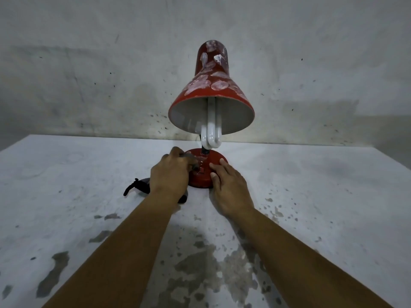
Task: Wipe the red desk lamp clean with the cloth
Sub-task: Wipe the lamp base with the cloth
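Note:
The red desk lamp (211, 90) stands upright at the back middle of the table, its shade smeared with white patches and a white bulb hanging out of it. Its round red base (201, 174) sits between my hands. My left hand (170, 176) grips a dark cloth (139, 185) and holds it against the left side of the base; a loose end of the cloth trails out to the left on the table. My right hand (226, 185) rests on the right side of the base with its fingers straight.
The table (66, 174) is a worn white surface with grey patches where paint has flaked. A stained grey wall (89, 85) rises right behind the lamp.

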